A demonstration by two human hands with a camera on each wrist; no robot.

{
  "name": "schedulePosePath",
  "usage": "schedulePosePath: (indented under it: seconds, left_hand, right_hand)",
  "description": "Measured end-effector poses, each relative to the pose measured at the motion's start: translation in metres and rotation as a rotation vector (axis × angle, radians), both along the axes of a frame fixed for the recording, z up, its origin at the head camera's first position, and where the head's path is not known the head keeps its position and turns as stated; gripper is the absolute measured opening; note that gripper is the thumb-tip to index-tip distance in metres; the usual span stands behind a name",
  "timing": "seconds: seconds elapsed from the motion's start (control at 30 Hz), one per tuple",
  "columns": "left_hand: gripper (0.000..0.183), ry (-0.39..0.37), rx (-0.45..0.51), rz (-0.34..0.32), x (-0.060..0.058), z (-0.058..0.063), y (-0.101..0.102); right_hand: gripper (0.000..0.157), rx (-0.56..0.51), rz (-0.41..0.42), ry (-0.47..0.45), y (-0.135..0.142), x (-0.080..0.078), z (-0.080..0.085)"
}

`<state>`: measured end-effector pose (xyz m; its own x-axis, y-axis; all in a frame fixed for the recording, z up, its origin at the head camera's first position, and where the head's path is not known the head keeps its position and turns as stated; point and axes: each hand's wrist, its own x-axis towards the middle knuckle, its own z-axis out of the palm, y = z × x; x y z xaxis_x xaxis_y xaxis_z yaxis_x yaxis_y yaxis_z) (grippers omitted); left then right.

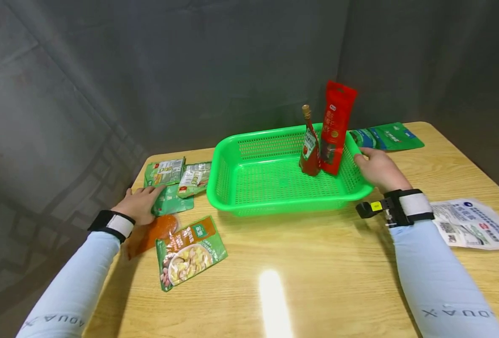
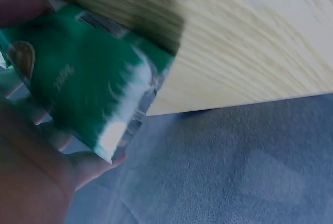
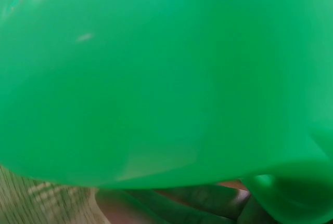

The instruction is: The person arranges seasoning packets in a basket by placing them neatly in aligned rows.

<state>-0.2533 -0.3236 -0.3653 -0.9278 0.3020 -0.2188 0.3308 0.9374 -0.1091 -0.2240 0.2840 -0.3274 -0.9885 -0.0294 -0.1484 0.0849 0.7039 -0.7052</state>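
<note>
The left hand (image 1: 136, 205) grips a flat green shiny packet (image 2: 86, 78) left of the green plastic basket (image 1: 274, 206), which the right hand (image 1: 380, 170) holds, with two red packages (image 1: 337, 123) already inside and several colourful packets (image 1: 192, 253) left outside.

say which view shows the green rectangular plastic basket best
The head view: it shows nearly the whole green rectangular plastic basket. The right wrist view shows only part of it, close up; the left wrist view shows none.

Green packet (image 2: 88, 73) — pinched in left hand (image 1: 137, 205); green basket (image 1: 283, 206) — upright on table (image 1: 329, 286).
</note>
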Motion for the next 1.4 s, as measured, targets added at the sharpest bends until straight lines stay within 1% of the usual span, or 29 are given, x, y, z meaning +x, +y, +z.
schedulePosePath:
  seconds: [0.17,0.33,0.43,0.53,0.63,0.8,0.9,1.0,1.07,1.2,1.27,1.33,1.4]
  left_hand:
    - [0.093,-0.021,0.002,-0.003,-0.002,-0.001,0.001]
    - [0.088,-0.046,0.022,0.004,-0.004,-0.002,0.000]
    - [0.087,-0.064,0.035,0.017,-0.003,0.000,0.000]
    - [0.091,-0.087,0.032,0.039,-0.002,0.003,0.001]
    - [0.095,-0.089,0.016,0.044,-0.003,0.003,0.003]
    - [0.097,-0.053,-0.019,0.017,-0.005,-0.003,0.007]
    - [0.095,-0.027,-0.010,0.037,-0.005,-0.008,0.008]
    - [0.089,0.002,0.012,0.067,-0.006,-0.012,0.006]
    - [0.086,0.017,0.032,0.080,-0.006,-0.013,0.005]
    - [0.080,0.051,0.057,0.083,-0.004,-0.014,0.006]
    - [0.077,0.074,0.045,0.087,-0.004,-0.014,0.010]
    - [0.078,0.099,0.016,0.089,-0.003,-0.013,0.015]
    - [0.076,0.108,-0.021,0.099,-0.001,-0.014,0.021]
  right_hand:
    - [0.071,0.008,-0.002,0.013,0.001,0.000,0.000]
    - [0.071,0.009,-0.005,0.011,0.000,0.000,0.000]
    - [0.071,0.019,-0.004,0.012,-0.001,0.000,0.000]
    - [0.071,0.028,0.000,0.017,-0.001,0.000,0.002]
    - [0.071,0.032,0.003,0.023,-0.001,-0.001,0.003]
    - [0.070,0.023,-0.001,0.027,-0.002,-0.001,0.001]
    - [0.069,0.020,-0.007,0.034,-0.003,-0.001,0.000]
    - [0.068,0.021,-0.005,0.044,-0.004,-0.001,-0.001]
    - [0.067,0.020,-0.004,0.046,-0.004,-0.002,-0.001]
    - [0.067,0.023,-0.002,0.044,-0.004,-0.003,0.002]
    - [0.067,0.025,-0.001,0.040,-0.003,-0.003,0.002]
    - [0.068,0.025,-0.003,0.030,-0.003,-0.002,0.002]
    - [0.069,0.024,-0.004,0.022,-0.002,-0.001,0.001]
